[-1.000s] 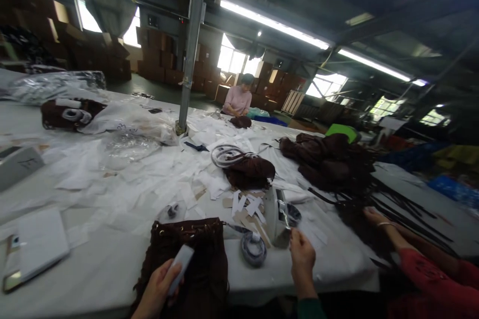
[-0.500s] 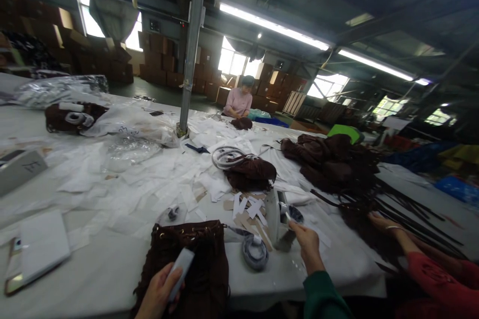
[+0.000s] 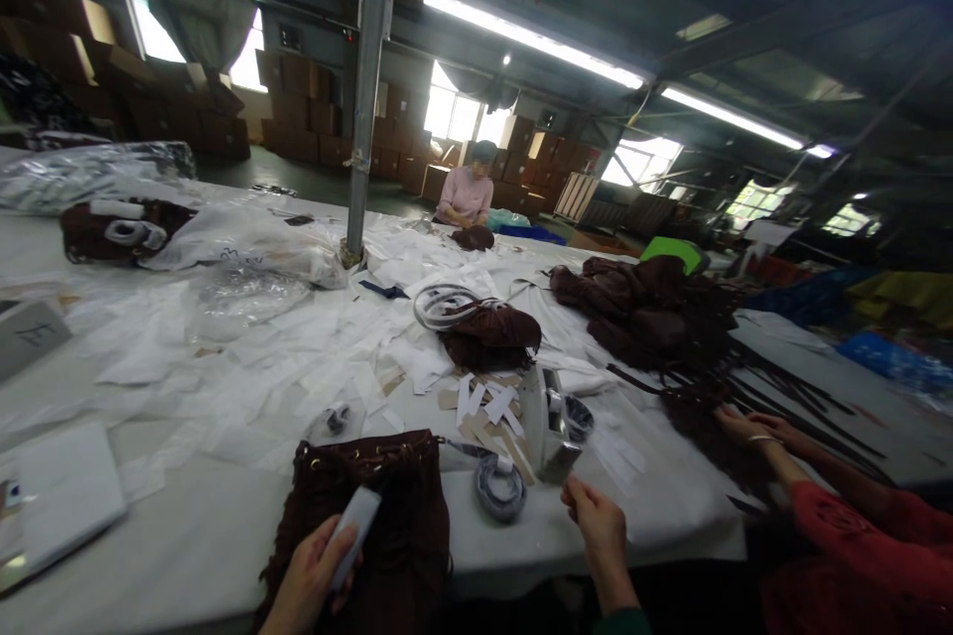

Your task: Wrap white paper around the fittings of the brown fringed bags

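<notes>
A dark brown fringed bag lies flat at the table's near edge. Over its lower part, my left hand is closed around a flat white strip. My right hand hovers to the right of the bag with fingers pinched together; what it holds is too small to make out. Just beyond that hand stand a white tape dispenser and a grey tape roll on the table.
White paper scraps and plastic bags litter the white table. More brown bags pile at the right, where a co-worker's hand in a red sleeve rests. Another person sits at the far side by a steel pole.
My right hand reached up to the tape dispenser, then drew back toward me with fingers pinched. The left hand stayed on the bag with its strip.
</notes>
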Motion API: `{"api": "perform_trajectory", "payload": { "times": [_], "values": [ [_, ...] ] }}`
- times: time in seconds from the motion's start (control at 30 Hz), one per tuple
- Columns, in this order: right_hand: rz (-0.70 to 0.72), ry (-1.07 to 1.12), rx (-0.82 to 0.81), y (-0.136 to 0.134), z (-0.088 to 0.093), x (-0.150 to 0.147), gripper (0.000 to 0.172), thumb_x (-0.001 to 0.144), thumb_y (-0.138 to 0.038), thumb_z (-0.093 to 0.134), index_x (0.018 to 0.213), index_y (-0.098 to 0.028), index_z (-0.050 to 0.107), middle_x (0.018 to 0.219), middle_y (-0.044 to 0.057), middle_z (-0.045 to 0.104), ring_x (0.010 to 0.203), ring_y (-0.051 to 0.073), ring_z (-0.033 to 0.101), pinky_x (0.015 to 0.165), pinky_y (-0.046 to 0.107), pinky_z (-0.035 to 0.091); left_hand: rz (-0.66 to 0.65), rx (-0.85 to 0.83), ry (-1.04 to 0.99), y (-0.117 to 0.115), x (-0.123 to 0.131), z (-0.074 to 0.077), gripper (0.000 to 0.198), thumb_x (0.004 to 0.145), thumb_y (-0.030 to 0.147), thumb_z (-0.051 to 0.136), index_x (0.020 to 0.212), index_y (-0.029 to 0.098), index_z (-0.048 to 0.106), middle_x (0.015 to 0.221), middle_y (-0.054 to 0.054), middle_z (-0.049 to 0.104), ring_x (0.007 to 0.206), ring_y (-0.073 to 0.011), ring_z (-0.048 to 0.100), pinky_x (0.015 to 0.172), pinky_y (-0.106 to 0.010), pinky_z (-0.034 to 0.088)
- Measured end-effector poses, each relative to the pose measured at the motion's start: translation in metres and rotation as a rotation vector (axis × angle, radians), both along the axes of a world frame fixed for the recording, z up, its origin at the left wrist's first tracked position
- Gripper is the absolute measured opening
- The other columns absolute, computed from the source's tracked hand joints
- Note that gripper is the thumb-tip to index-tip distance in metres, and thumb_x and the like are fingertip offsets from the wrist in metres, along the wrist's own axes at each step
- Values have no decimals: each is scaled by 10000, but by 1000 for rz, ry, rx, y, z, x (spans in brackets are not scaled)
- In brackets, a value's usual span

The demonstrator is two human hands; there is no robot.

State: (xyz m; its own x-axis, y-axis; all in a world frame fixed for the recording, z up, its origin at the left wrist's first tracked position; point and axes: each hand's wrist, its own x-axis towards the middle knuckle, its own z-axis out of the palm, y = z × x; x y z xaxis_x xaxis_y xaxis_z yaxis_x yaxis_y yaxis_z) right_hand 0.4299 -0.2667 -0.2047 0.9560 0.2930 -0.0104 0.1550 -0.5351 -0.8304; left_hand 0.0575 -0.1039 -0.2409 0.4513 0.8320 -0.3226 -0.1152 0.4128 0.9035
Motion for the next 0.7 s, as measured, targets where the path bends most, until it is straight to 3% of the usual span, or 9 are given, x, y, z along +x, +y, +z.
{"api": "perform_trajectory", "payload": {
  "times": [0.17,0.3,0.4,0.47,0.57,0.7],
  "values": [
    [3,-135,-157,-1,7,-1,491,631,-599,471,641,-166,701,657,127,703,688,283,639,637,343,446,9,-3,22,0,0,0,535,644,663,669,780,152,589,550,23,538,354,-81,404,263,-171,280],
    [-15,-176,-285,-24,8,-8,468,620,-565,418,548,-184,679,636,159,690,706,331,624,629,375,423,-7,8,52,3,-1,-2,560,656,674,648,846,150,589,526,33,526,350,-96,415,268,-183,300],
    [0,-152,-375,-43,5,-22,510,594,-566,387,588,-165,703,646,188,689,685,369,626,624,412,427,-42,74,93,3,-3,2,530,702,657,614,860,152,584,539,28,530,377,-107,445,292,-187,319],
    [63,-131,-414,-41,5,-38,534,587,-586,404,647,-162,723,702,181,708,728,380,640,652,415,449,-72,154,112,2,-5,7,487,744,627,588,853,152,588,556,29,519,400,-106,455,317,-188,329],
    [290,-110,-346,-9,20,-83,491,623,-604,472,702,-196,734,790,115,734,816,340,657,712,360,481,-45,288,187,1,-6,15,420,826,557,515,892,152,605,548,38,490,399,-99,434,358,-197,328],
    [825,-24,-113,49,63,-177,406,760,-570,552,800,-208,733,790,53,725,767,243,653,717,278,481,38,461,299,-3,-7,21,309,874,430,485,936,162,624,657,-2,574,524,-128,523,502,-225,404]
  ]
}}
